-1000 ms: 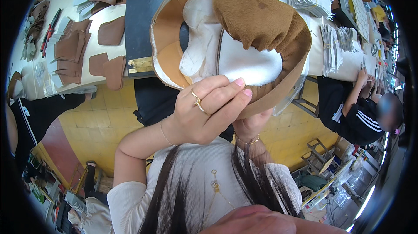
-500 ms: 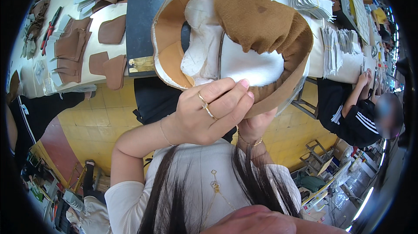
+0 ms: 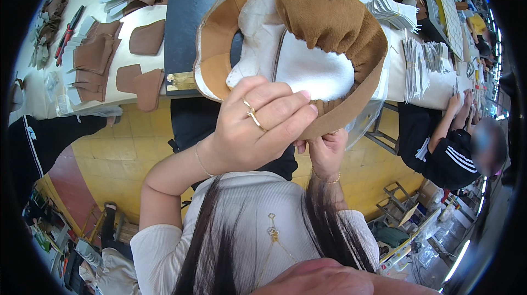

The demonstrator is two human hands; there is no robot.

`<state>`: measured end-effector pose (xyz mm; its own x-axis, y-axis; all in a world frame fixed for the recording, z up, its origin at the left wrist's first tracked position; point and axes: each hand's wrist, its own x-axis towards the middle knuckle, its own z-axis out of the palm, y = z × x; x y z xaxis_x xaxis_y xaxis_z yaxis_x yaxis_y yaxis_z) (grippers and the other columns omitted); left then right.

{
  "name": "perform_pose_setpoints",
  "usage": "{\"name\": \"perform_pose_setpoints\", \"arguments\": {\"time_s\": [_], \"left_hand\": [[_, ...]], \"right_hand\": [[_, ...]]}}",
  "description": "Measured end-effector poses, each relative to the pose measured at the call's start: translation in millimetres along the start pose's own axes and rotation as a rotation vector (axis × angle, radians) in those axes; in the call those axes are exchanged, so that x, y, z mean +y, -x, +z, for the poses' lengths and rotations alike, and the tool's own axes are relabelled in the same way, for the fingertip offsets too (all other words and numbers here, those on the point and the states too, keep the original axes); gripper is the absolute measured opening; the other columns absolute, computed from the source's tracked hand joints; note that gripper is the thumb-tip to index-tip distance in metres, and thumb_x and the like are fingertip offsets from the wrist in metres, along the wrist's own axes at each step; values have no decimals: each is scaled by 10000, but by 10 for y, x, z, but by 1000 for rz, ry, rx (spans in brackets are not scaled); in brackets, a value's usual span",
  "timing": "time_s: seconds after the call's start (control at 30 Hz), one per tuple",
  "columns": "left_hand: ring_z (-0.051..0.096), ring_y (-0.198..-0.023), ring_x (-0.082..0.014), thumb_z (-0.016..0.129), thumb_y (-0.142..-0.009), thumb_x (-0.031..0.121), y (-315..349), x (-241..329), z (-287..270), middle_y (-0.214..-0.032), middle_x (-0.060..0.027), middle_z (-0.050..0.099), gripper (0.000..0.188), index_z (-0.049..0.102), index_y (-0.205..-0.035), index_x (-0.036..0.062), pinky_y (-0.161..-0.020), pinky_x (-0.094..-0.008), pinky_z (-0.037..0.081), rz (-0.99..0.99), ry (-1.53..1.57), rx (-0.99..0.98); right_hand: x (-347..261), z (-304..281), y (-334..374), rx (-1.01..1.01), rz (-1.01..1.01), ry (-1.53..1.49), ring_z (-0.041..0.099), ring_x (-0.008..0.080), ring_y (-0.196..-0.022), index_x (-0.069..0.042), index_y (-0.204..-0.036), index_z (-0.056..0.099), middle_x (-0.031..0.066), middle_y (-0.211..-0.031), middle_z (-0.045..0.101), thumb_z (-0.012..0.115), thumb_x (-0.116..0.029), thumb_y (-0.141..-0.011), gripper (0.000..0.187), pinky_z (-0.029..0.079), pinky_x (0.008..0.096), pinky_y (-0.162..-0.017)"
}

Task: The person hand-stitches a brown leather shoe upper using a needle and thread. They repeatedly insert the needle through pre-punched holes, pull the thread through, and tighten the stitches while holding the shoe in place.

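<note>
Held up close is a stitched brown piece [image 3: 329, 15] that looks like a shoe upper. It has a suede band gathered into pleats, a tan leather part [image 3: 216, 70] on its left and white lining inside. My left hand [image 3: 258, 116], wearing rings, is closed on the near edge, its fingertips by the pleats. Below the suede band, my right hand [image 3: 328, 152] grips the outer edge from underneath; some of its fingers are hidden behind the piece.
A dark board [image 3: 184, 26] lies on the pale worktable. Cut brown leather pieces [image 3: 147, 38] and red-handled pliers [image 3: 67, 34] sit on the left. White stacked strips [image 3: 414, 70] stand on the right. A co-worker [image 3: 458, 152] sits at right, near a metal stool [image 3: 384, 130].
The left hand has shifted slightly up and left over the lining. The right hand now shows more below the suede band, whose pleats look tighter.
</note>
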<state>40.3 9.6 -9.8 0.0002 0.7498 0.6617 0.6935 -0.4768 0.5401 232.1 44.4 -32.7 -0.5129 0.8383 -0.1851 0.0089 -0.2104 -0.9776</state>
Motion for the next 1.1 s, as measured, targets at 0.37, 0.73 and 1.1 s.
{"name": "perform_pose_setpoints", "arguments": {"time_s": [0.37,0.73,1.1], "left_hand": [[620,-801,-191,691,-668,99,-34,-33,14,-942,-64,657,255,664,-914,40,-637,-310,479,157,-120,-30],[601,-801,-181,694,-688,149,67,58,92,-934,-46,647,247,670,-915,53,-670,-320,436,198,-212,-62],[523,-776,-161,672,-700,161,49,-7,114,-948,10,643,244,659,-932,88,-636,-302,393,170,-172,-106]], "right_hand": [[-756,-262,-121,455,-356,546,624,195,-873,10,-847,658,96,-921,655,727,-21,-768,109,492,312,-778],[-660,-261,-381,-223,-236,849,544,215,-883,-58,-860,688,28,-942,616,750,-114,-780,116,369,325,-834],[-422,-164,-322,34,-244,74,621,128,-876,9,-1032,584,98,-1081,633,638,-105,-933,160,483,262,-818]]}}
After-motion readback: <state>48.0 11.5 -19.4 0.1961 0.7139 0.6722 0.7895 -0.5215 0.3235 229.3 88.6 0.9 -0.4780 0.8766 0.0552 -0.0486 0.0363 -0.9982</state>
